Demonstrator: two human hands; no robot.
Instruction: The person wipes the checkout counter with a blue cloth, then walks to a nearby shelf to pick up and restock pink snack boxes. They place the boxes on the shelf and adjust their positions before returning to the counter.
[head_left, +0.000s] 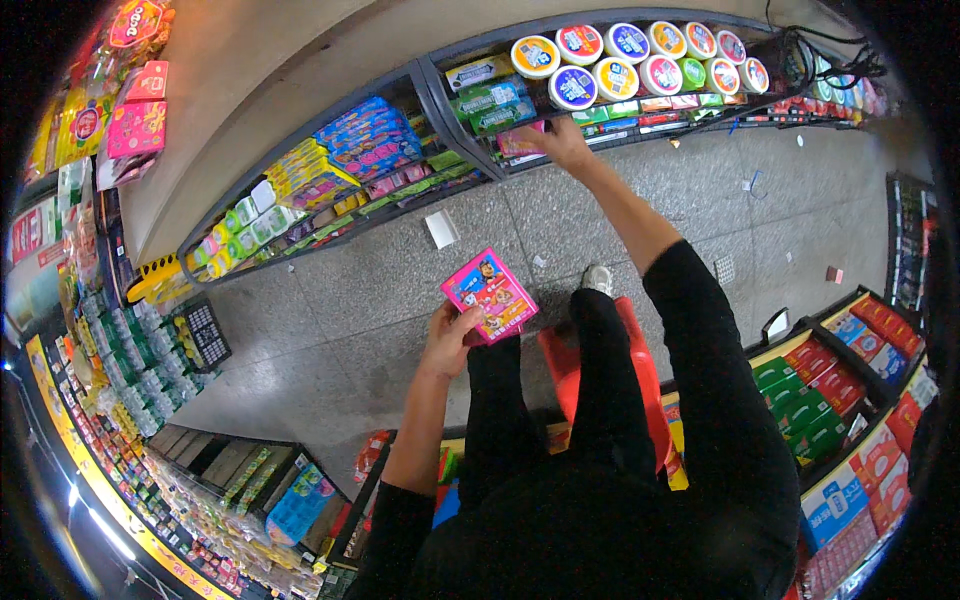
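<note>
My left hand point(450, 338) holds a flat pink box point(490, 295) with a cartoon picture, at thigh height over the grey floor. My right arm stretches forward to the low shelf point(430, 75). My right hand point(562, 140) rests at the shelf's front edge on a small pink packet point(520, 140), below the round tubs point(600, 60) with colourful lids. Whether the fingers grip the packet is not clear. Green packs point(495, 100) lie just left of that hand.
A red stool point(565, 365) stands under my legs. A white paper point(441, 229) lies on the stone floor. Blue, yellow and green packs point(330, 155) fill the shelf's left part. More stocked shelves curve along the left and right point(840, 380) sides.
</note>
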